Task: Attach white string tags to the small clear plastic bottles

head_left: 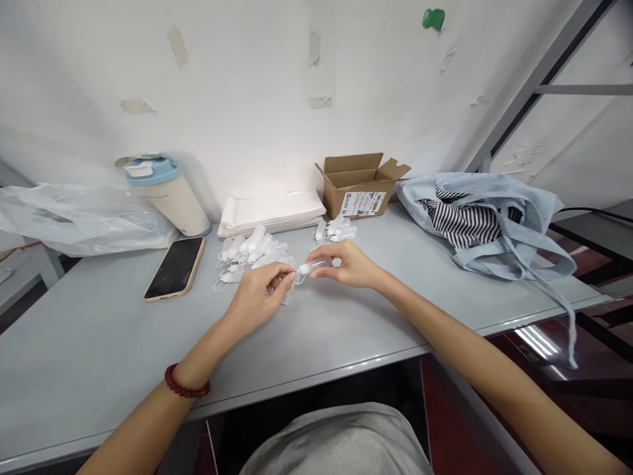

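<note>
My right hand is closed around the body of a small translucent squeeze bottle, which lies nearly level with its white nozzle end pointing left. At that end my left hand pinches the tip of the white cap between thumb and fingers. A thin looped strap hangs just below the cap. Behind my left hand lies a pile of similar small bottles with white caps and loops. A smaller group of bottles lies beyond my right hand, in front of the box.
An open cardboard box and a stack of white trays stand by the wall. To the left are a phone, a blue-lidded tumbler and a plastic bag. A light blue cloth bag lies right, its strap over the edge.
</note>
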### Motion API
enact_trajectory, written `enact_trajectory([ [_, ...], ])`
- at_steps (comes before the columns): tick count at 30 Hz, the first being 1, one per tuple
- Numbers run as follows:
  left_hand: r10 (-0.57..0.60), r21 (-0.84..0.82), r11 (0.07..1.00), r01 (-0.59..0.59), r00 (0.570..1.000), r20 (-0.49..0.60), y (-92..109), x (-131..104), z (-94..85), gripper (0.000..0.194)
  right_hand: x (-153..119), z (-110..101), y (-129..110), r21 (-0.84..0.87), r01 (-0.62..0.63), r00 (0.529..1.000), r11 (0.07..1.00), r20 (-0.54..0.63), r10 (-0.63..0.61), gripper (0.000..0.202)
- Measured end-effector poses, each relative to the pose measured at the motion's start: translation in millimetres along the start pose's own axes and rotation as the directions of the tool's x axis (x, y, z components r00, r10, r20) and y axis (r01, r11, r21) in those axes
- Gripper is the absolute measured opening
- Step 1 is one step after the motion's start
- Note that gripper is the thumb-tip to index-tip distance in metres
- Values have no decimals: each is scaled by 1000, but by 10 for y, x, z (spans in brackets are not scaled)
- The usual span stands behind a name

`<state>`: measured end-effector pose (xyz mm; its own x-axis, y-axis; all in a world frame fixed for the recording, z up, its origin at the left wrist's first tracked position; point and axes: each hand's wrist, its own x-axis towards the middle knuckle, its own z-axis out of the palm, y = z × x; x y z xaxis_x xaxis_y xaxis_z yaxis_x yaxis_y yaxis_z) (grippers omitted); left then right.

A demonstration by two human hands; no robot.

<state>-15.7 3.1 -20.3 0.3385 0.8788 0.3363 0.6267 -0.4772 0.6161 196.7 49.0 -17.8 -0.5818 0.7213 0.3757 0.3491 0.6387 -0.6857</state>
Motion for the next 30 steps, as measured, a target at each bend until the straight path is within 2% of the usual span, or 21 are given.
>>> enact_trajectory([
  [3,-18,22,1000,18,1000,-23,-31,18,-45,24,11,-15,32,-44,25,1000,999,0,-25,21],
  [5,-77,27,996,80,993,-86,-67,30,-116,23,22,-64,107,-108,33,998,994,-56,-40,22],
  [7,-152,21,987,157,978,-145,-108,38,-199,23,31,-140,220,-180,-15,989,984,-147,-11,22],
  [11,-236,50,968,246,960,-149,-184,55,-335,24,34,-312,466,-356,-187,964,916,-247,101,24],
  [16,-261,126,952,280,954,-148,-244,83,-429,27,4,-417,663,-501,-303,949,811,-236,209,32],
  [22,-361,169,911,376,926,-112,-262,101,-474,27,-20,-428,774,-580,-332,941,743,-155,300,34],
  [26,-388,148,902,406,912,-135,-247,99,-466,29,-18,-442,863,-612,-341,939,713,-190,286,33],
  [30,-343,166,911,378,916,-206,-248,85,-451,27,-22,-460,951,-616,-352,936,704,-216,279,32],
])
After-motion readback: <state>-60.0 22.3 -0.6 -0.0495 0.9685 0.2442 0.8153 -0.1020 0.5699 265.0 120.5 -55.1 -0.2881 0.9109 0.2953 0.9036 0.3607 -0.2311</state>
